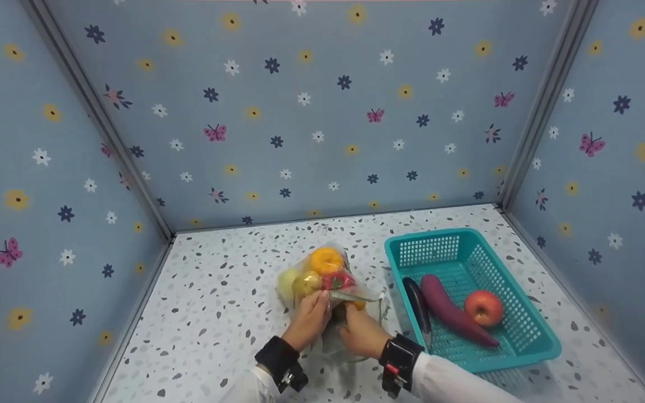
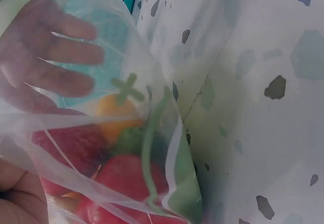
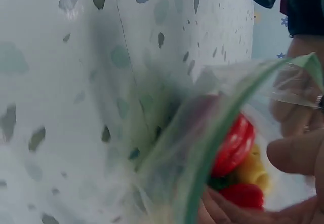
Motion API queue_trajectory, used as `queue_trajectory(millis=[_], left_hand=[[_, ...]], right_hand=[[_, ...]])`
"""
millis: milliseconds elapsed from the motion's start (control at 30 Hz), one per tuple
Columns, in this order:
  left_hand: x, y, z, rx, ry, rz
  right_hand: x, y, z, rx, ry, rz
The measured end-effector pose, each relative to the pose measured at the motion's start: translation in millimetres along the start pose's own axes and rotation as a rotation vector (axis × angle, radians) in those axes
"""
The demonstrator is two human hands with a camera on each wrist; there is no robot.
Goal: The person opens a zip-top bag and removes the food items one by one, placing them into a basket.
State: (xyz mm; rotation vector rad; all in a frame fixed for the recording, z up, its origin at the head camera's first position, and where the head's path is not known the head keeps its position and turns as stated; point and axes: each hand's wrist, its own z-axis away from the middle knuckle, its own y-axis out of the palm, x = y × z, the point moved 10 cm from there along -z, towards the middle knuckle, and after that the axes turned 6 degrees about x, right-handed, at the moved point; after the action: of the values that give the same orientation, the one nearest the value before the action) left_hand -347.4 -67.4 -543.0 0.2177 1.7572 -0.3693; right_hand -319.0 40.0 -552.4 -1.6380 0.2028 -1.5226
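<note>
A clear plastic bag (image 1: 359,295) with a green-edged mouth lies on the table, filled with several fruits and vegetables. Through it show a round orange-yellow item (image 1: 325,260), a glossy red item (image 3: 238,145) and a yellow-green item (image 1: 306,284). My left hand (image 1: 308,320) pinches the bag's edge at the mouth. My right hand (image 1: 364,334) reaches inside; in the left wrist view its fingers (image 2: 71,51) show through the plastic, extended and spread, with nothing held. Part of this hand is hidden by the bag in the head view.
To the right stands a teal basket (image 1: 529,322) holding a dark slender eggplant (image 1: 419,308), a long purple vegetable (image 1: 454,310) and a red apple (image 1: 484,308). Flower-patterned panels (image 1: 322,112) enclose the speckled white table (image 1: 205,313) at the back and sides.
</note>
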Motion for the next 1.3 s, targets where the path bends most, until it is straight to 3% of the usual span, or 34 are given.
queue_trajectory(millis=[267,400,500,600,700,800,1000,1300], left_hand=[[-4.4,4.9,-0.5,0.025,0.011,0.018],[-3.8,5.4,-0.5,0.022,-0.005,0.014],[-3.9,6.0,0.0,0.021,-0.005,-0.005],[-3.6,6.9,0.6,0.026,-0.001,-0.02],[-1.9,6.8,0.9,0.023,-0.008,-0.042],[0.5,5.6,0.8,0.013,-0.025,-0.06],[3.8,3.2,-0.3,-0.008,-0.045,-0.077],[16.7,0.2,2.2,-0.001,-0.117,-0.009]], right_hand=[[-13,-10,-6.9,-0.252,-0.003,-0.224],[-18,-15,-8.0,-0.325,-0.009,-0.258],[-26,-12,-10.7,-0.301,0.027,-0.263],[-38,-3,-14.7,-0.226,0.085,-0.244],[-45,6,-16.4,-0.161,0.13,-0.173],[-45,10,-16.6,-0.136,0.126,-0.111],[-40,14,-15.3,-0.09,0.12,-0.091],[-25,13,-7.3,-0.054,0.067,-0.097]])
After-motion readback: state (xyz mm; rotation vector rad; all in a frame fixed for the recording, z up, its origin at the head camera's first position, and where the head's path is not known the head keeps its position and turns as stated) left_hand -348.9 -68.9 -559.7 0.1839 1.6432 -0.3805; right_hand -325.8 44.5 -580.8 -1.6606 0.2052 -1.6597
